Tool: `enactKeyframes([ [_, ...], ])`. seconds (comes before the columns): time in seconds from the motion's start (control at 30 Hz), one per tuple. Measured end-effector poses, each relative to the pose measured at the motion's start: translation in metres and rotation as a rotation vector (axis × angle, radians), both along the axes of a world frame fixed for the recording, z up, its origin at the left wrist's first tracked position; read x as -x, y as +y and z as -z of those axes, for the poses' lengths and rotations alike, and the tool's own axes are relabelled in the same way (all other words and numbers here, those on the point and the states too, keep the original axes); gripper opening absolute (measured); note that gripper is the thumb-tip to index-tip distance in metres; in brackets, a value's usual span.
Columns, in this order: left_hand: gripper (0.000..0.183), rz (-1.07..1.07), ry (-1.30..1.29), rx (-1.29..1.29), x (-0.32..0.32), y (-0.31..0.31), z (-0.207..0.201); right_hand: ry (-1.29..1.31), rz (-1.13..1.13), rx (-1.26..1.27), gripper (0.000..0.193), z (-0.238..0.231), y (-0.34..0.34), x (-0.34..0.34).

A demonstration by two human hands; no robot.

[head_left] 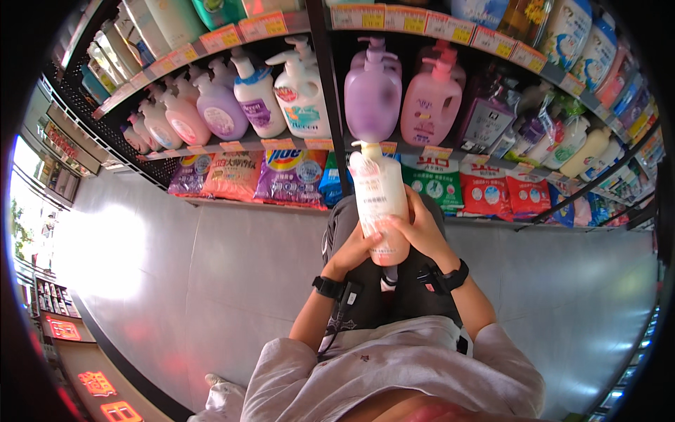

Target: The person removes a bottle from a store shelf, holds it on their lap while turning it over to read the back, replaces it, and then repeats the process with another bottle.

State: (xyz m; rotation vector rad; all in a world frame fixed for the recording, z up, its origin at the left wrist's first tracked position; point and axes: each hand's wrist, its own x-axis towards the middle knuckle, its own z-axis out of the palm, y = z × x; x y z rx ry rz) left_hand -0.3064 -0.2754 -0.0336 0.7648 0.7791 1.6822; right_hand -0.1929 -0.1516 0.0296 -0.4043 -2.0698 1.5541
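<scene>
A cream-white pump bottle (382,200) with a pale yellow pump top is held up in front of me, its label facing me and its pump end toward the shelf. My left hand (354,250) grips its lower left side, thumb across the front. From the right, my right hand (424,228) wraps round the bottle, thumb on the label. The fingers behind it are hidden. Just beyond its pump stands a purple pump bottle (373,98) on the shelf, with a pink handled bottle (432,102) to the right.
White pump bottles (299,95) and a lilac one (221,112) line the left shelf. Detergent bags (292,176) fill the bottom level, with red bags (485,193) at right. A dark post (327,84) divides the shelves. Grey tiled floor (232,267) lies around my knees.
</scene>
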Motion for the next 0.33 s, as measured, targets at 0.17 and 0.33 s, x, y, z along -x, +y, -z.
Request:
enactKeyframes([
  [0.17, 0.084, -0.019, 0.38, 0.054, 0.004, -0.001, -0.01, -0.043, -0.031, 0.014, 0.069, -0.011, 0.014, 0.003],
  [0.33, 0.096, 0.056, 0.148, 0.08, 0.011, -0.026, -0.013, 0.185, -0.2, 0.295, 0.064, -0.042, 0.002, 0.001],
])
